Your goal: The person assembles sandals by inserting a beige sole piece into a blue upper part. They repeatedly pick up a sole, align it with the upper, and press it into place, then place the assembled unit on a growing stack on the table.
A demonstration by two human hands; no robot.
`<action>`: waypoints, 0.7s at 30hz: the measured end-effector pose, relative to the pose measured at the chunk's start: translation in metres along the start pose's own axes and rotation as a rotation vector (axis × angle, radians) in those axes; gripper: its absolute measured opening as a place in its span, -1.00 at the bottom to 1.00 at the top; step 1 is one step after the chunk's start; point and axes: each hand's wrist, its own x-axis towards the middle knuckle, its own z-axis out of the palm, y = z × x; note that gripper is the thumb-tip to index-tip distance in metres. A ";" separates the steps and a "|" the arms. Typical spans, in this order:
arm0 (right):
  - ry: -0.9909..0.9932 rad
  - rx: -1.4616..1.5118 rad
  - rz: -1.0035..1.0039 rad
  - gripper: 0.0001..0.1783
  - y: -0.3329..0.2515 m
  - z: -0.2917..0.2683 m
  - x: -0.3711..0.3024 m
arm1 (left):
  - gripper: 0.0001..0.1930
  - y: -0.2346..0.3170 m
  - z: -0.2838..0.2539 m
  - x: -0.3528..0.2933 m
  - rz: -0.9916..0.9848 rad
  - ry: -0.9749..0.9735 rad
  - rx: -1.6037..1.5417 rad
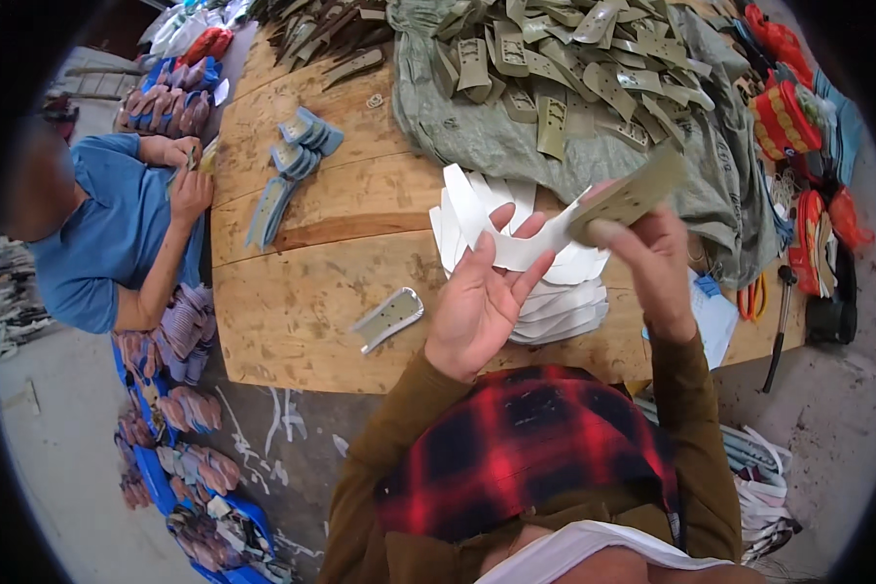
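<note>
Above the table's near edge, my left hand (479, 310) is turned palm up, thumb and fingers closed around a white curved strip (528, 251). My right hand (654, 261) pinches an olive-green curved piece with small holes (638, 190), its thumb across the near end. The strip's right end meets the olive piece by my right thumb; whether they are joined I cannot tell. Beneath my hands lies a stack of white curved pieces (560, 313). A single olive piece with a pale edge (389, 319) rests on the wooden table (292, 336), left of my left hand.
Olive pieces (555, 68) are heaped on a grey-green woven sheet (438, 127) at the back. Blue-grey pieces (297, 156) stand stacked on the left. Across the left edge sits a person in blue (107, 234), handling something small. A hammer-like tool (781, 321) overhangs the right edge.
</note>
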 end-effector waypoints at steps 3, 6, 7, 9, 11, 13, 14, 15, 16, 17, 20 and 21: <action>-0.133 -0.174 -0.046 -0.69 0.004 0.018 -0.004 | -0.53 -0.001 -0.002 -0.002 -0.006 0.007 -0.024; -0.241 -0.457 -0.232 -0.73 0.013 0.026 0.000 | -0.53 0.000 -0.006 -0.003 -0.013 0.007 -0.029; -0.262 -0.444 -0.206 -0.73 0.014 0.028 0.000 | -0.53 0.000 -0.007 -0.003 -0.008 0.010 -0.014; -0.297 -0.420 -0.153 -0.74 0.015 0.030 0.001 | -0.53 0.000 -0.009 -0.004 -0.006 0.021 -0.003; -0.260 -0.320 -0.077 -0.73 0.015 0.029 -0.002 | -0.52 -0.001 -0.009 -0.004 -0.017 0.036 -0.012; -0.257 -0.265 0.001 -0.71 0.015 0.026 -0.004 | -0.52 -0.001 -0.008 -0.004 -0.017 0.031 0.004; -0.270 -0.261 0.040 -0.69 0.015 0.023 -0.004 | -0.51 -0.001 -0.007 -0.004 -0.018 0.028 0.012; -0.282 -0.256 0.077 -0.68 0.014 0.021 -0.003 | -0.51 0.000 -0.008 -0.004 -0.018 0.029 0.022; -0.269 -0.236 0.070 -0.67 0.013 0.022 -0.003 | -0.51 0.000 -0.008 -0.004 -0.019 0.029 0.032; -0.255 -0.216 0.064 -0.67 0.011 0.024 -0.003 | -0.51 0.000 -0.008 -0.003 -0.020 0.030 0.043; -0.221 -0.233 -0.010 -0.67 0.014 0.028 -0.002 | -0.52 -0.001 -0.009 -0.002 -0.008 0.026 0.048; -0.211 -0.254 -0.043 -0.67 0.016 0.028 -0.001 | -0.52 -0.001 -0.009 -0.001 -0.011 0.032 0.055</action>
